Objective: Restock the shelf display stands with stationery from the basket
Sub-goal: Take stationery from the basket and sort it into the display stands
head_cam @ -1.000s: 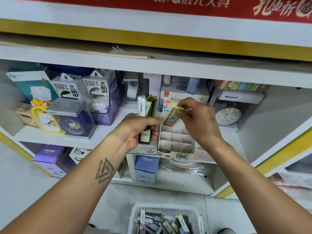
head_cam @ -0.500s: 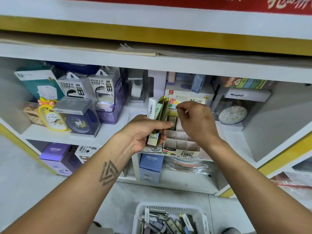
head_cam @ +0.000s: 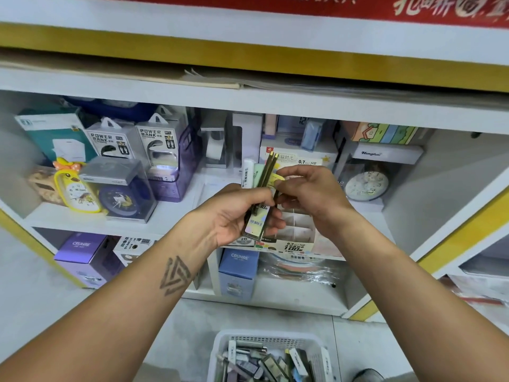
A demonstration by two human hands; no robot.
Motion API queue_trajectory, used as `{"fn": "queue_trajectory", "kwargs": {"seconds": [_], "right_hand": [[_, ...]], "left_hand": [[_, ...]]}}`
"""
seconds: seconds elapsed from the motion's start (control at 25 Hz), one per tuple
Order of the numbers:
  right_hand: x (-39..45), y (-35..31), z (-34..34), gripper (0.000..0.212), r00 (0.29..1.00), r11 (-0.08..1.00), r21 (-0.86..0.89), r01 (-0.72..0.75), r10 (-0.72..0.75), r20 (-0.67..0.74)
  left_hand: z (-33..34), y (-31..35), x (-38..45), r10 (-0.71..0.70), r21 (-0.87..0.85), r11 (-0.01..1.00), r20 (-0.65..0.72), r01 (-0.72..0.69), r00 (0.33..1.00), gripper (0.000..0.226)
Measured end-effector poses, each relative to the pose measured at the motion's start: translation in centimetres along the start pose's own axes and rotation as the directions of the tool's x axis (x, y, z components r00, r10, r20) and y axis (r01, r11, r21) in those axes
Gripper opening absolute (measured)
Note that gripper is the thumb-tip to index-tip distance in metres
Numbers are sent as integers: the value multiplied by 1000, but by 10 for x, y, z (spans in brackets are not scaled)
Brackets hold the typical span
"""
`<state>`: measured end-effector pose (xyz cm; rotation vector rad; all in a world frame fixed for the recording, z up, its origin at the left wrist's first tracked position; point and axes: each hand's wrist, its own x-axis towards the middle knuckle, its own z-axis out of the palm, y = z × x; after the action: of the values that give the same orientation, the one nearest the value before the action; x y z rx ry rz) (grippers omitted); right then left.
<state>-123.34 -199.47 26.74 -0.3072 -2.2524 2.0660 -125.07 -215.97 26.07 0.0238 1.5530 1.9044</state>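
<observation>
Standing nearly upright, long axis tilted slightly right, the fanned stack of lead packs sits clamped in the left hand above the divided display stand at the shelf's front edge; the right hand, just beside, pinches the rightmost pack.

**Both hands raised together at mid-frame**

The person's bare forearms reach up from the bottom corners and meet near the centre. The left hand is turned palm-up towards the right, its fingers curled round a fanned bundle of slim packs, with the thumb laid across their front. A dark triangular tattoo marks the inner left forearm just below the wrist. The right hand sits just beside the left, knuckles up, wrist bent, with thumb and fingertips pinching one pack at the bundle's right edge.
</observation>
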Motion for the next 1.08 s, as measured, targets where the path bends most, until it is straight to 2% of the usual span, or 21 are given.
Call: {"fn": "queue_trajectory", "kwargs": {"seconds": [0.24, 0.4, 0.6, 0.68, 0.76, 0.84, 0.92, 1.08], "right_hand": [[-2, -1, 1, 19, 999, 999, -6, -34, 34, -27], [-5, 0, 2, 20, 1000, 999, -53, 14, -15, -9], [1, -3, 0, 7, 996, 992, -114, -45, 36, -81], [3, -5, -1, 11, 993, 984, -173, -33, 13, -114], [5, -6, -8, 13, 981, 955, -289, 60, -109, -157], [6, -8, -18, 14, 938, 869, -451, 206, -307, -163], [6, -7, -23, 17, 889, 771, -556, 312, -444, -116], [5, 2, -14, 16, 832, 665, -623, 411, -554, -42]], "left_hand": [[-1, -2, 0, 16, 26, 1000, -58, -14, 998, 25], [-1, -1, 0, 32, 43, 999, -80, -28, 996, 25], [-4, 1, 1, 43, -40, 998, -80, -47, 996, 27], [-7, 2, 2, 55, -56, 996, -132, -63, 990, 20], [-10, 4, 2, 65, -69, 995, -169, -77, 983, 10], [-13, 7, 2, 69, -81, 993, -214, -88, 974, 8], [-17, 9, 3, 81, -43, 995, -250, -95, 965, 11], [-19, 10, 2, 82, -18, 996, -244, -90, 966, 12]]}}
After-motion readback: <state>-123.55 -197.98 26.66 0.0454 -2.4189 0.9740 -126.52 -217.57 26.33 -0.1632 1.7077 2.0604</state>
